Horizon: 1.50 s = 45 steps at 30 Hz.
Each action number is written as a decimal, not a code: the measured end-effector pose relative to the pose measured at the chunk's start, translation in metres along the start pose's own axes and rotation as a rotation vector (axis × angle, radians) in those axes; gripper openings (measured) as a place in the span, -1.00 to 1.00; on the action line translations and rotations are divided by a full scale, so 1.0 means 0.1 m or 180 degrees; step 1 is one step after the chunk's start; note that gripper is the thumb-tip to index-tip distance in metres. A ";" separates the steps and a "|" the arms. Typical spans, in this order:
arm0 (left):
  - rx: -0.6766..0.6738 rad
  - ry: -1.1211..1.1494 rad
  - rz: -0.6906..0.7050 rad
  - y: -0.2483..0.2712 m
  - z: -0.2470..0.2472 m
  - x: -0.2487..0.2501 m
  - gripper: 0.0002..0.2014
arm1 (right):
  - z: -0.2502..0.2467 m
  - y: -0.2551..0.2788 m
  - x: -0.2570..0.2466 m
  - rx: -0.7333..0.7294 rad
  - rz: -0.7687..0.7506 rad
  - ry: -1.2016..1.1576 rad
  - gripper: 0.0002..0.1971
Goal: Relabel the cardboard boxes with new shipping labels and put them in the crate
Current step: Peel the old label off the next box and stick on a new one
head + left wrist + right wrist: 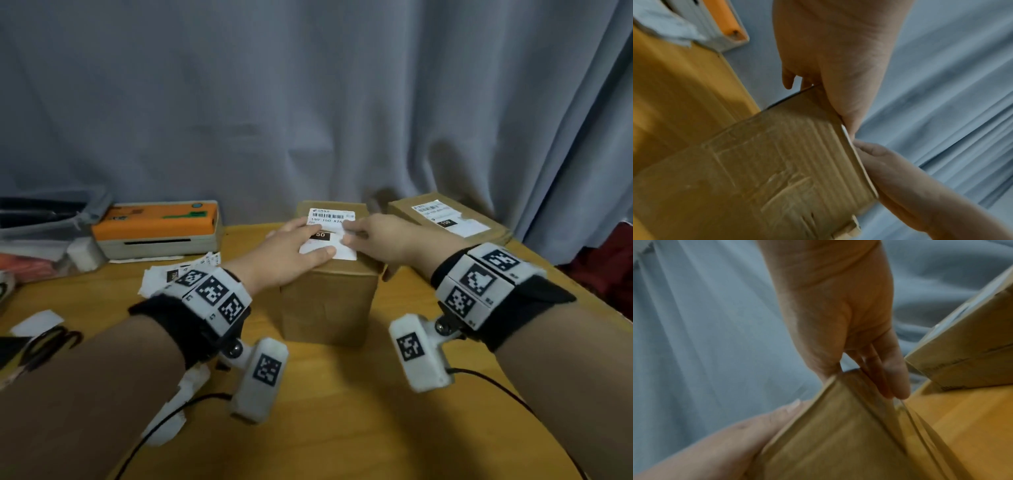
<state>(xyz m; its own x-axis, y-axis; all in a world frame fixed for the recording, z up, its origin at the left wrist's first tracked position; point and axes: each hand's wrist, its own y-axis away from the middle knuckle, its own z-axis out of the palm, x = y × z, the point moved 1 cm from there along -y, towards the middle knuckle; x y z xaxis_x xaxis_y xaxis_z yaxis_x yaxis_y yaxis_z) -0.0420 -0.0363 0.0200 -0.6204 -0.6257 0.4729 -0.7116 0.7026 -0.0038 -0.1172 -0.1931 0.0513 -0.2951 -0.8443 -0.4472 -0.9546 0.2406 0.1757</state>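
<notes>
Two hands flat on labelled box [329, 294], left hand [291, 250], right hand [387, 240]

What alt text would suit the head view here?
Both hands, left hand and right hand, press flat on a white shipping label atop a cardboard box on a wooden table. A second labelled box sits behind right, an orange-topped label printer left.
</notes>
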 end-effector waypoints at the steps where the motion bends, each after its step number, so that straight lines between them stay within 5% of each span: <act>1: -0.0052 -0.0125 0.0002 0.04 -0.04 -0.03 -0.38 | -0.02 0.05 -0.02 -0.0075 -0.0085 0.0144 -0.51; 7: -0.0073 -0.1054 0.0184 0.15 -0.22 0.00 -0.50 | -0.07 0.24 -0.18 0.0128 -0.0959 0.1208 -0.63; 17: -0.0256 -0.0516 0.0159 0.29 -0.10 -0.02 -0.44 | -0.01 0.30 -0.34 0.0312 -0.1334 0.1461 -0.78; 24: -0.0051 -0.0550 0.0364 0.26 -0.11 -0.17 -0.50 | 0.02 0.18 -0.41 0.0650 -0.1443 0.1682 -0.83; 45: -0.0149 -0.0158 0.0316 0.19 -0.17 -0.27 -0.58 | -0.01 0.18 -0.49 0.0274 -0.1237 0.1675 -0.70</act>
<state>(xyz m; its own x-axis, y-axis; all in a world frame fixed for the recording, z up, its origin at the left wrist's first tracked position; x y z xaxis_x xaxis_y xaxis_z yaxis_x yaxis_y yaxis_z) -0.0333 -0.0002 0.0216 -0.7034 -0.5676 0.4279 -0.6304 0.7762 -0.0066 -0.1203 -0.1482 0.0771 0.1102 -0.9935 0.0282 -0.9939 -0.1100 0.0073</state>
